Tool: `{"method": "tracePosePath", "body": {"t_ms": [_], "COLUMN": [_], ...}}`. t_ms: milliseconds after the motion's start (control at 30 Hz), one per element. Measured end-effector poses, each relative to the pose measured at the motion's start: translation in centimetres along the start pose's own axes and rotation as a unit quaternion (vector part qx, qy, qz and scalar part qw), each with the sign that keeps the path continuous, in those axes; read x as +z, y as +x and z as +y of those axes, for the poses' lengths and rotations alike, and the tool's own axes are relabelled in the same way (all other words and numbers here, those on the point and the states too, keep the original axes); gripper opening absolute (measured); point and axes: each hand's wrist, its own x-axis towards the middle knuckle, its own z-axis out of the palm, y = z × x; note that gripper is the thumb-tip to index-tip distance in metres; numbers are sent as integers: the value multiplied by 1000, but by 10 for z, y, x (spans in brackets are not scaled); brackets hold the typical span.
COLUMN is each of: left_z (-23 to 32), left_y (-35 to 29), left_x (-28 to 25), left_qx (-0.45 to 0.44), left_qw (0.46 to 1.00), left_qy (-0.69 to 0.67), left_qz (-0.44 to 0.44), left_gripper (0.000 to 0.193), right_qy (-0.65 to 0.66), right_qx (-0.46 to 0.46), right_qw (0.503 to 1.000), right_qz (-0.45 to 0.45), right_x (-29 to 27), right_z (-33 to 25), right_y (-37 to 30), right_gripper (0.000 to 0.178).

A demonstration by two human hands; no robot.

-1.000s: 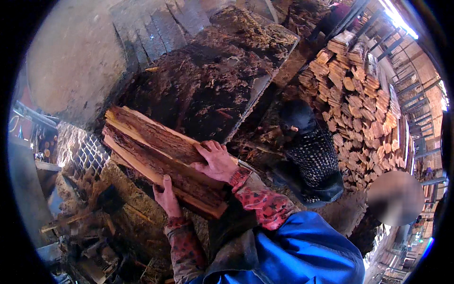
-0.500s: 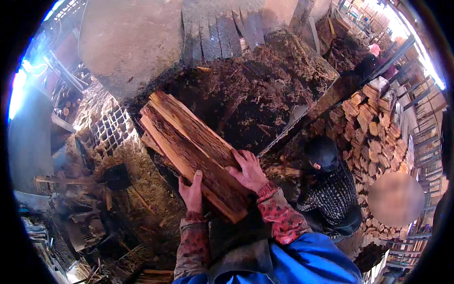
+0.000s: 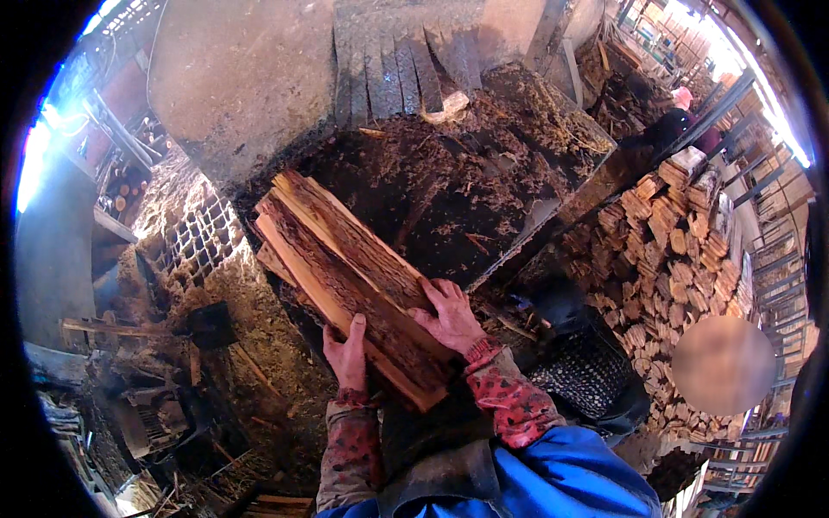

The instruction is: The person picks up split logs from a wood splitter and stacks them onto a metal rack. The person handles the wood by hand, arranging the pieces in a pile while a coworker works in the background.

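Compared with half a second earlier, the biggest change lay at 12 o'clock, where a pale piece of wood [image 3: 449, 108] now poked out beneath the dark flaps [image 3: 401, 82] onto the black table [image 3: 449, 190]; before, only a small patch of it had shown between them. At 4 o'clock the co-worker [image 3: 587, 371] had bent lower, with the head dropped forward. The person's hands had scarcely moved: the two boards [image 3: 350, 293], rough with bark, lay side by side just off the middle toward 8 o'clock, their far ends pointing to 11 o'clock over the near-left edge of the table. The left hand [image 3: 347, 356] gripped the outer edge of the nearer board, thumb on top; the right hand [image 3: 451, 318] held the opposite side, thumb reaching in over the bark. The left fingertips were hidden under the wood, and how far the right fingers curled beneath could not be told. Another piece of wood [image 3: 273, 261] showed only as a sliver under the boards. A blurred disc [image 3: 724, 364] covered part of the woodpile [image 3: 673, 250] at 3 o'clock, the co-worker's hands were hard to make out, and the clutter [image 3: 151, 423] at 8 o'clock sank into shadow.
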Motion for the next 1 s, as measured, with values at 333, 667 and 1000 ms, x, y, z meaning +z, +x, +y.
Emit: {"method": "tracePosePath", "body": {"t_ms": [333,667,1000], "left_z": [1,25,14], "left_y": [-3,-9,-4], "left_x": [3,10,7], "left_qx": [-26,-44,-35], "left_qw": [999,998,999], "left_qy": [12,28,-15], "left_qz": [29,27,6], "left_gripper": [50,53,48], "right_qy": [4,-8,34], "right_qx": [6,13,1], "right_qw": [1000,1000,999], "right_qz": [-9,-8,-9], "right_x": [-8,-6,-10], "right_z": [-7,-5,0], "right_y": [1,1,-1], "right_gripper": [65,63,67]}}
